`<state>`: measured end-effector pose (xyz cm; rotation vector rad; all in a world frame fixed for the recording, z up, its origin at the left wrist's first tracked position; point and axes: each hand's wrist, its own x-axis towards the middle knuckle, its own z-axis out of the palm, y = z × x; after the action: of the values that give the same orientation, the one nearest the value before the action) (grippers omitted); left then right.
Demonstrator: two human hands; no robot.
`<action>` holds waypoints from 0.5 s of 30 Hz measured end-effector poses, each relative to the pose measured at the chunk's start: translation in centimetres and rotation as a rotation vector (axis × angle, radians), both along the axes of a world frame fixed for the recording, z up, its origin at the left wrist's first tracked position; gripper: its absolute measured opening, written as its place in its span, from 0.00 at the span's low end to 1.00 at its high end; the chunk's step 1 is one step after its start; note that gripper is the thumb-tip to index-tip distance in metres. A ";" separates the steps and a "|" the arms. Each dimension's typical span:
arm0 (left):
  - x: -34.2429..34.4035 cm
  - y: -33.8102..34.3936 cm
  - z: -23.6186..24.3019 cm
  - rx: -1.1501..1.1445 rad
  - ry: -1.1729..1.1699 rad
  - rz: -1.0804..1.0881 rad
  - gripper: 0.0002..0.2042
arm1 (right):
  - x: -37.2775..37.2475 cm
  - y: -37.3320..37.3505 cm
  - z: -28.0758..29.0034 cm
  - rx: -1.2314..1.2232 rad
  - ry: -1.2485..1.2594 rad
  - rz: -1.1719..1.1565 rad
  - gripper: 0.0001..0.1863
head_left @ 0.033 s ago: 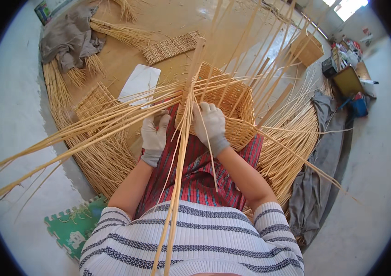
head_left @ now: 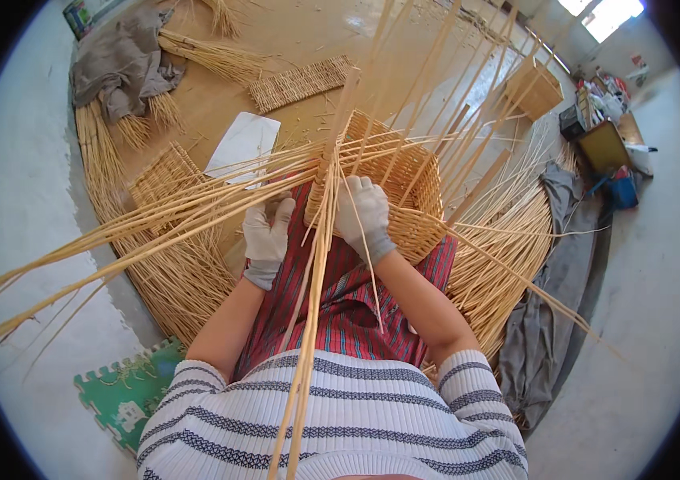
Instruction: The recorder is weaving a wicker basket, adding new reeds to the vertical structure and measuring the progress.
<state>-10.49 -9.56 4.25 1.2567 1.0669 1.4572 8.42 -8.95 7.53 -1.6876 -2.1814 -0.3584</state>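
Note:
A partly woven wicker basket rests on my lap, its tall uprights pointing away from me. From its near left corner a bundle of long wicker rods fans out to the left, and more rods hang toward my chest. My right hand, in a pale work glove, is closed at that corner, with a thin rod running down past it; its fingertips are partly hidden. Beneath the left bundle, my gloved left hand curls its fingers around the rods, thumb raised; the rods cover part of its grip.
Loose wicker piles lie to the left and right. A woven panel, a white sheet and another basket are farther off. Grey cloth covers bundles at far left. A green foam mat lies near left.
My right hand has shifted slightly to the left at the basket's corner. The thin rods hanging below it have swung a little. My left hand has hardly moved.

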 end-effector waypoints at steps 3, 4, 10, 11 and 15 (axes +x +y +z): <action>-1.0 0.0 1.6 0.047 0.042 0.021 0.12 | -1.4 1.4 0.5 -0.105 -0.203 -0.022 0.14; -1.2 0.0 1.9 0.085 0.009 0.016 0.12 | -1.9 1.5 0.7 -0.136 -0.206 -0.111 0.13; -2.3 1.7 0.8 0.175 0.137 0.051 0.07 | -1.5 3.1 -1.0 -0.137 -0.162 -0.132 0.18; -2.4 1.9 0.8 0.174 0.136 0.057 0.07 | -1.4 3.2 -1.0 -0.137 -0.165 -0.126 0.18; -1.8 2.0 2.7 0.195 0.112 0.002 0.07 | -0.4 4.0 -2.3 -0.048 -0.033 -0.027 0.23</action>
<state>-12.26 -7.57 6.90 1.4904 1.0181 1.5361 8.04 -4.98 5.23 -1.7498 -2.2089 -0.3459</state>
